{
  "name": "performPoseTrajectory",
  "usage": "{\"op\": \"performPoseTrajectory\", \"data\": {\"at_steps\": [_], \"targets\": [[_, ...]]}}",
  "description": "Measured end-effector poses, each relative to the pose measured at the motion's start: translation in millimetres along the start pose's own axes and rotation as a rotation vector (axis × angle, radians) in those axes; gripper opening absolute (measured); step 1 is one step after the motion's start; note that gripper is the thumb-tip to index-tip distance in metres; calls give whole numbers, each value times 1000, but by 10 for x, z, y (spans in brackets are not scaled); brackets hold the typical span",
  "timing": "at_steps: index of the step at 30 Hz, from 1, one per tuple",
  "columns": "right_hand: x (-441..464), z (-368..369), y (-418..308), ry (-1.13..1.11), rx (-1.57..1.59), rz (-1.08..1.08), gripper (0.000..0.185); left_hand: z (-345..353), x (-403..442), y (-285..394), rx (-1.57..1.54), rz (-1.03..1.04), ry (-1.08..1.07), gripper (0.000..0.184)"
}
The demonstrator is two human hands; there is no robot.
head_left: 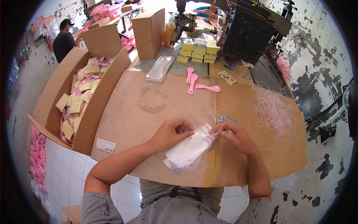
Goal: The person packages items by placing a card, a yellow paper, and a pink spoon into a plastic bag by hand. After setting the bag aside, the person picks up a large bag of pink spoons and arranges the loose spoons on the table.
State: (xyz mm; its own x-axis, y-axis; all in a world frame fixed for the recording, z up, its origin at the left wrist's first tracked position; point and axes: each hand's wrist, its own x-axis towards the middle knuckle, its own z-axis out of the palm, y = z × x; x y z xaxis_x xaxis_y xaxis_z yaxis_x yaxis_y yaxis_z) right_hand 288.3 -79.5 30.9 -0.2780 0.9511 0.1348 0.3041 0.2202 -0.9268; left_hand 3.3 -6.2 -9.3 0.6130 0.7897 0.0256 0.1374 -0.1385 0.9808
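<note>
Several clear plastic bags (186, 151) lie in a slanting stack at the front of the cardboard-covered table. My left hand (173, 133) is closed at the stack's upper left edge, thumb and fingers together on the plastic. At the upper right end, by the reddish seal strip, my right hand (234, 136) pinches the bags with its fingertips. Just behind that hand, a small blue printed card (227, 118) is partly covered. Farther back lie three pink rice scoops, one of them a middle scoop (192, 83), and another bundle of clear bags (160, 70).
On the left stands a large open carton (100, 93) full of packed pink items with yellowish cards. Stacks of yellow-edged cards (197, 50) sit at the back beside a black machine (248, 33). Plastic shreds (274, 112) lie at right. A person (65, 43) stands far left.
</note>
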Motion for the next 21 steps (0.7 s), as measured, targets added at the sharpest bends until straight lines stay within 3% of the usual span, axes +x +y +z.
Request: {"op": "performPoseTrajectory", "data": {"at_steps": [1,4,7,10,13,16,19,21], "targets": [[16,66,-33,-38,-94,13,8,-15,1,-6,-14,-15,-14,17],[49,70,117,-23,-530,-272,11,-8,45,80,-416,122,97,17],[-7,-6,70,119,-248,-52,16,-175,8,184,-555,46,-18,21],[12,40,117,319,-168,65,20,-174,-55,365,-501,-63,-43,28],[79,148,-17,449,197,1,16,-102,-76,347,-361,-76,-107,39],[69,196,-148,473,264,-58,16,-22,-92,320,-300,-73,-156,48],[27,81,-86,315,-264,-157,17,23,-106,267,-313,-42,-167,55],[24,102,-96,235,-275,-194,19,39,-121,277,-242,-12,-177,59]]}}
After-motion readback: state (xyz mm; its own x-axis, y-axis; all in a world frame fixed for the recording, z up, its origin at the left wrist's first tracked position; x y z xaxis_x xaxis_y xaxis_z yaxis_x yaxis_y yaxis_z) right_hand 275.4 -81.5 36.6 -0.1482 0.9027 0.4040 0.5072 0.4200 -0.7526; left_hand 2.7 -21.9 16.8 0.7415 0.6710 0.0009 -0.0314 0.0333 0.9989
